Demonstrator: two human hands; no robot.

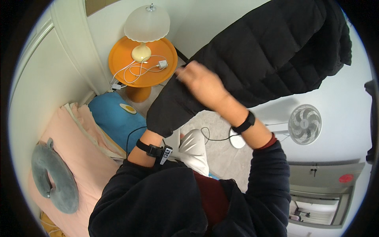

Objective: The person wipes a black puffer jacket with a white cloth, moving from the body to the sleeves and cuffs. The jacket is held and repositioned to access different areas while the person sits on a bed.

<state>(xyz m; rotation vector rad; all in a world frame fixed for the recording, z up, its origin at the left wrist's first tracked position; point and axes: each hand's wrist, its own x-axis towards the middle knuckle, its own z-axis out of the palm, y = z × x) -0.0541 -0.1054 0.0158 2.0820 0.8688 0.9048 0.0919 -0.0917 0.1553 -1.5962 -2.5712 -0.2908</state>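
A black quilted padded jacket point(266, 56) stretches from the middle of the view to the upper right. My left hand is out of view inside one end of it, apparently a sleeve; only the wrist with a black strap and a small device point(165, 154) shows below. My right hand point(201, 83), slightly blurred, lies against the black fabric, with its fingers bent at the upper edge. Whether those fingers pinch the cloth is not clear. A black band point(244, 122) circles the right wrist.
An orange round side table point(115, 63) bears a lamp point(147, 25) and a white charger with cable point(162, 64). At left, a bed with pink bedding point(91, 160) holds a grey neck pillow point(68, 186) and a blue cushion point(109, 112). A white fan point(305, 124) stands at right.
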